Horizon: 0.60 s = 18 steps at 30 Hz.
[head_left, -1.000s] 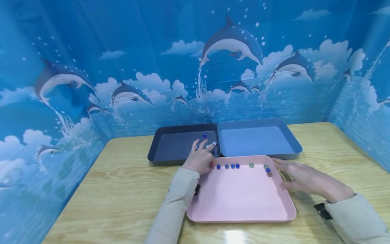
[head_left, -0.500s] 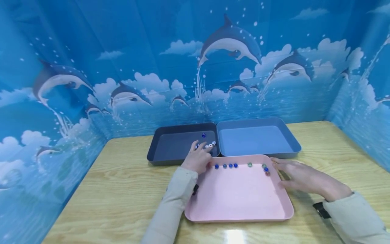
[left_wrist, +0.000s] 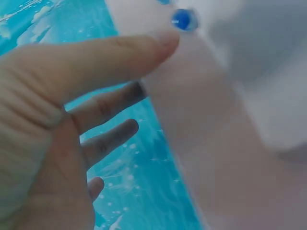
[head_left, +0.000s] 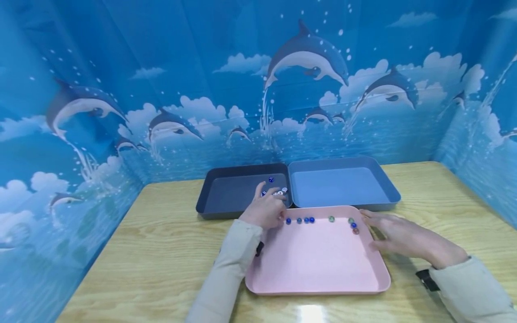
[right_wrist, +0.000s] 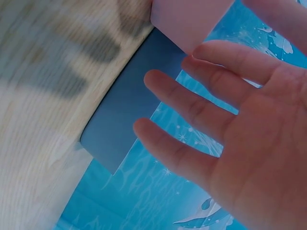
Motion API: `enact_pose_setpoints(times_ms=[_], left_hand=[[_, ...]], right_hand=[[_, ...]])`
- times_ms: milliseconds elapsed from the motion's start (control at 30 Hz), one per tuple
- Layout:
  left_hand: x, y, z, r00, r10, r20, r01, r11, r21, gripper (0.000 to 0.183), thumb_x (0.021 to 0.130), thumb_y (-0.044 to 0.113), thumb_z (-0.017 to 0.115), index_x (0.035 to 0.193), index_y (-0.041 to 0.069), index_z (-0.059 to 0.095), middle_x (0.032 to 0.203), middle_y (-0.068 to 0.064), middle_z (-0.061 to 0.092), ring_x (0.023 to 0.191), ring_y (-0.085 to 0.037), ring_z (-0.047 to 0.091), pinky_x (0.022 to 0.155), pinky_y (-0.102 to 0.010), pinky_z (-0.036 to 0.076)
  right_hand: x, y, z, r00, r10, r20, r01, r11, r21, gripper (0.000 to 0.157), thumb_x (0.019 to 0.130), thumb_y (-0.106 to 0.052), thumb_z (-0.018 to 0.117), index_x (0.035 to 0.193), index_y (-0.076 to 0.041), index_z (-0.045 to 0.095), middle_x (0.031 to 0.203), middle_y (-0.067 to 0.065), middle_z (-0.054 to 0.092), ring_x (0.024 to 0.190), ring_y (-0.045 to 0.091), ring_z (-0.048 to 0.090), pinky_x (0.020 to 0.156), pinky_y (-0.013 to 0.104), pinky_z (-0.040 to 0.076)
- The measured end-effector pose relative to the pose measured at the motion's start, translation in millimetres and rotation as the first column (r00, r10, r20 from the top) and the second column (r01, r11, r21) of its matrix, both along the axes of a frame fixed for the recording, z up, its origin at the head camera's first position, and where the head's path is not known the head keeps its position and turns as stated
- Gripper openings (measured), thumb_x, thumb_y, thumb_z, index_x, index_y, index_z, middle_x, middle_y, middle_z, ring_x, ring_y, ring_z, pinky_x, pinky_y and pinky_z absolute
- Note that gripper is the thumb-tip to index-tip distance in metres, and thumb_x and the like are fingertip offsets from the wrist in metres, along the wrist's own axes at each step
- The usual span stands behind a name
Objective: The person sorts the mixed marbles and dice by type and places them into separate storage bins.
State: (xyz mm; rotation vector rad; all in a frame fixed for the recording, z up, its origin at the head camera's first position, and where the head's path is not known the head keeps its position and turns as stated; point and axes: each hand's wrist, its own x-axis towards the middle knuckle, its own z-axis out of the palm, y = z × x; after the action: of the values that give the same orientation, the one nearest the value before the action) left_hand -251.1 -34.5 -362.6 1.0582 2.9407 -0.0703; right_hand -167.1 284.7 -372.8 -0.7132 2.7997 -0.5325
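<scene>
A shallow pink tray [head_left: 315, 269] lies on the table, with several glass marbles along its far side. Blue marbles [head_left: 288, 221] line the far wall at left; a green marble [head_left: 331, 219] sits farther right. In the right far corner, a reddish marble [head_left: 356, 231] is beside a blue and a green one. My left hand [head_left: 263, 211] pinches the tray's left far corner, thumb inside the wall and index finger outside; its other fingers extend over the dark tray. My right hand [head_left: 408, 235] holds the right wall near the far corner, thumb at the rim, outer fingers spread.
Behind the pink tray stand a dark grey tray [head_left: 218, 193] and a blue tray [head_left: 339, 186], side by side. Several dice [head_left: 271, 179], blue and white, lie in the dark one, partly hidden by my left fingers. A dolphin-print curtain [head_left: 226, 107] encloses the wooden table [head_left: 161, 251].
The pink tray has shifted slightly left with both hands on it. Two of the blue marbles have drawn closer together. My left fingers have moved a little over the dark tray.
</scene>
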Motion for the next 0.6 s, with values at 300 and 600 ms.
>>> enact_pose_setpoints(times_ms=[300, 600], left_hand=[[-12.4, 9, 17.2, 1.000, -0.022, 0.004, 0.022, 0.997, 0.067, 0.005, 0.092, 0.027, 0.078, 0.095, 0.025, 0.082, 0.150, 0.000, 0.052, 0.151, -0.028, 0.025, 0.121, -0.059, 0.008], [-36.4, 18, 18.0, 0.998, -0.050, -0.047, 0.058, 0.979, 0.196, 0.005, 0.091, 0.030, 0.080, 0.092, 0.026, 0.081, 0.162, 0.001, 0.036, 0.155, -0.025, 0.011, 0.121, -0.058, -0.002]], right_hand=[[-0.7, 1, 0.5, 1.000, 0.005, 0.001, -0.005, 1.000, 0.005, 0.065, 0.087, -0.016, 0.080, 0.138, 0.013, 0.053, 0.149, 0.039, 0.037, 0.129, 0.058, 0.043, 0.097, 0.063, 0.046], [-0.3, -1, -0.1, 1.000, 0.007, 0.005, -0.007, 1.000, 0.003, 0.064, 0.087, -0.016, 0.080, 0.138, 0.013, 0.054, 0.149, 0.040, 0.037, 0.130, 0.057, 0.043, 0.097, 0.063, 0.046]])
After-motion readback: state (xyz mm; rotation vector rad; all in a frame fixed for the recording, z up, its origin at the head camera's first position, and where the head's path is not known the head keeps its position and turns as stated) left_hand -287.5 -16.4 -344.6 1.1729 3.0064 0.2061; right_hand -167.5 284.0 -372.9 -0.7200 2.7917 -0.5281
